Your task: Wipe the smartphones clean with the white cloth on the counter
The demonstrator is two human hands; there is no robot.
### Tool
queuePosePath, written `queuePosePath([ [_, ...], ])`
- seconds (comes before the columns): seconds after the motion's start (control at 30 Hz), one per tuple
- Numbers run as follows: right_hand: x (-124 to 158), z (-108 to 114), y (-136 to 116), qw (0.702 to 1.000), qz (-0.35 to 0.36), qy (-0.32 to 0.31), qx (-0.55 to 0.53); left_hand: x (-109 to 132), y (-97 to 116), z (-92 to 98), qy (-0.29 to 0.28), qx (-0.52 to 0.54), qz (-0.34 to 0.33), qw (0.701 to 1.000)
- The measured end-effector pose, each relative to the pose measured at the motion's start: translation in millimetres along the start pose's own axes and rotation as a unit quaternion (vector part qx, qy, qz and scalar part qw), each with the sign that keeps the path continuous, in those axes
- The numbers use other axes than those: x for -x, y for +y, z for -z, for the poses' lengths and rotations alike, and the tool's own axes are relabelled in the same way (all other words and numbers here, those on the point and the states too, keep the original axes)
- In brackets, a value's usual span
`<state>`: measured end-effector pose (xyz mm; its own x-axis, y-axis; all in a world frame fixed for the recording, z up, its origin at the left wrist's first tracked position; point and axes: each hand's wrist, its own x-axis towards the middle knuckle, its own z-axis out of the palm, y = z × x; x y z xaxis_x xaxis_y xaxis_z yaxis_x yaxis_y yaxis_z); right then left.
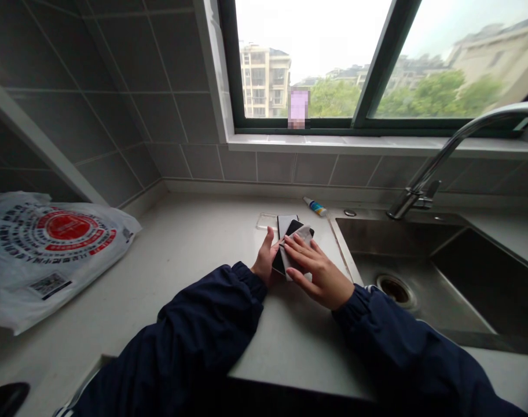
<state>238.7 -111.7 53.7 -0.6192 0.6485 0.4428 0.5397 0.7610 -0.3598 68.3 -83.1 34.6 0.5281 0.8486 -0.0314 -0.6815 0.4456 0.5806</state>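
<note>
A dark smartphone [293, 226] is tilted in my left hand [266, 259], which is closed round its left edge with the thumb pointing up. Over the screen, my right hand [319, 274] holds a thin white cloth [306, 231] against the phone. Its fingers press along the cloth, and part of the cloth shows beyond the fingertips. Just behind the phone lies a flat white rectangle with a dark edge [285, 220], partly covered. A clear, thin-rimmed piece like a phone case [266, 220] lies left of that on the white counter [212, 231].
A small white, blue and yellow tube [316, 207] lies behind my hands, near the steel sink [437, 278]. The chrome faucet [429, 165] arches over the sink. At far left sits a printed white plastic bag [68, 243]. A window [311, 75] faces me above the ledge.
</note>
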Motion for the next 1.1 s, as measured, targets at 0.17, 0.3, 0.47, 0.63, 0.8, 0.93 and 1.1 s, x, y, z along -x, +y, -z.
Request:
queuePosePath([
  [0.17, 0, 3, -7, 0.997, 0.058, -0.038, -0.038, 0, 5, 1.5, 0.047, 0.022, 0.015, 0.999],
  [0.3, 1, 3, -10, 0.993, 0.089, -0.036, -0.073, 2, 8, -0.7, 0.035, 0.026, 0.026, 0.999],
  [0.47, 3, 3, -13, 0.99, 0.104, -0.046, -0.083, 3, 9, -0.2, 0.049, 0.011, 0.036, 0.998],
  [0.63, 2, 3, -12, 0.99, 0.095, -0.05, -0.086, 2, 10, 2.0, 0.021, 0.021, 0.042, 0.999],
  [0.8, 0, 4, -10, 0.994, 0.08, -0.047, -0.053, 3, 11, 0.6, 0.031, 0.018, 0.044, 0.998],
  [0.93, -1, 2, -7, 0.999, 0.031, -0.024, -0.008, 1, 7, 0.3, 0.022, 0.012, 0.023, 0.999],
  [1.1, -1, -1, 1, 0.997, -0.044, 0.033, 0.054, 0, 2, 3.6, -0.006, -0.055, 0.028, 0.998],
])
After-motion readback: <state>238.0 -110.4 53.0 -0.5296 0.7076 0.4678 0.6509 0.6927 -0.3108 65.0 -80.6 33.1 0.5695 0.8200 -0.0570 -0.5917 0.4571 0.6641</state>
